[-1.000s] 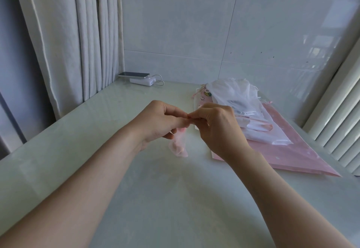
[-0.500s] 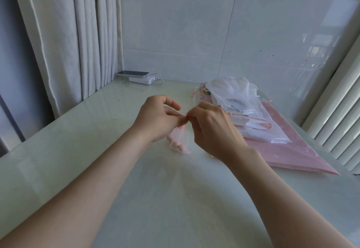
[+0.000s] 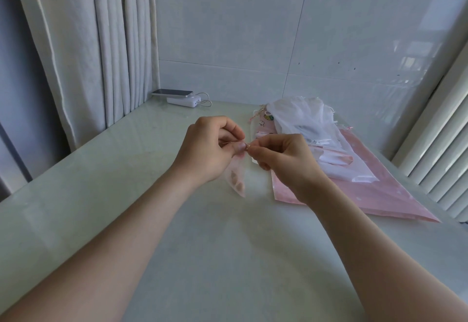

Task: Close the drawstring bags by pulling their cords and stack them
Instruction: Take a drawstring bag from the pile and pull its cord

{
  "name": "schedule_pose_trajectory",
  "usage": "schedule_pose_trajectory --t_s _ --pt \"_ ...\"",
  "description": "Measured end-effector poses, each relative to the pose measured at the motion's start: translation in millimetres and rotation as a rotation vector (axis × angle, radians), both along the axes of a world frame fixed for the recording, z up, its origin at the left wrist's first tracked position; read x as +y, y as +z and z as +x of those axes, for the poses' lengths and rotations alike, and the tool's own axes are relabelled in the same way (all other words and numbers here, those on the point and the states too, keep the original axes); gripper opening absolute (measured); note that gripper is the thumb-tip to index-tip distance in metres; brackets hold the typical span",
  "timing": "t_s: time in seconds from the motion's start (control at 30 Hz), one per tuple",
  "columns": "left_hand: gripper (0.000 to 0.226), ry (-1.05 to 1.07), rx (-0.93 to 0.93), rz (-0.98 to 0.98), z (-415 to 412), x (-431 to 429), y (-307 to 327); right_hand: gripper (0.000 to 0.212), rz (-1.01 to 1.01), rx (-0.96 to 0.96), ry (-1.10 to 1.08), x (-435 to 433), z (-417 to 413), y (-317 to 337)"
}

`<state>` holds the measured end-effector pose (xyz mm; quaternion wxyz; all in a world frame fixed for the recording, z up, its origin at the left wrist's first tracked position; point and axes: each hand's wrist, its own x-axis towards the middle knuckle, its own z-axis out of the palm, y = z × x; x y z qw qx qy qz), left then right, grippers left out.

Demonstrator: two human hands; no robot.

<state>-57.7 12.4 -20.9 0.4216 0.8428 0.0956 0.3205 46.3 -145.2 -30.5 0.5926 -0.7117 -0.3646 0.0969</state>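
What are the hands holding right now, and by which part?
A small sheer pink drawstring bag, held at its top. The left hand and right hand both pinch the mouth, where a thin cord shows; the bag's body hangs below them.

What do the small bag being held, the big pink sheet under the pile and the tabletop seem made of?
Small bag: sheer pinkish fabric, probably organza; its contents show through. Pink sheet: likely plastic film, smooth, faintly glossy, crisp edges. Tabletop: hard, polished, pale green, perhaps glass or stone; it reflects light.
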Motion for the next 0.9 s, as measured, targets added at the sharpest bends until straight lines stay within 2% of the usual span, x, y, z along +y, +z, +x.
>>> schedule_pose_trajectory --t_s 0.17,0.27,0.57,0.9 --pt "0.015 -0.074 -0.038 -0.053 -1.0 1.8 0.3 0.012 0.158 0.283 0.154 4.5 -0.4 -3.1" --pt "0.012 -0.092 -0.070 -0.092 -2.9 0.4 0.3 0.016 0.204 0.372 0.192 5.9 -1.4 -2.0" --pt "0.008 -0.118 -0.044 -0.179 -6.4 0.3 1.1 0.015 0.230 0.433 0.203 6.4 -1.0 -0.6" --pt "0.013 -0.098 -0.120 0.026 -6.2 -1.7 3.3 0.013 0.240 0.490 0.184 7.7 0.2 -0.4"
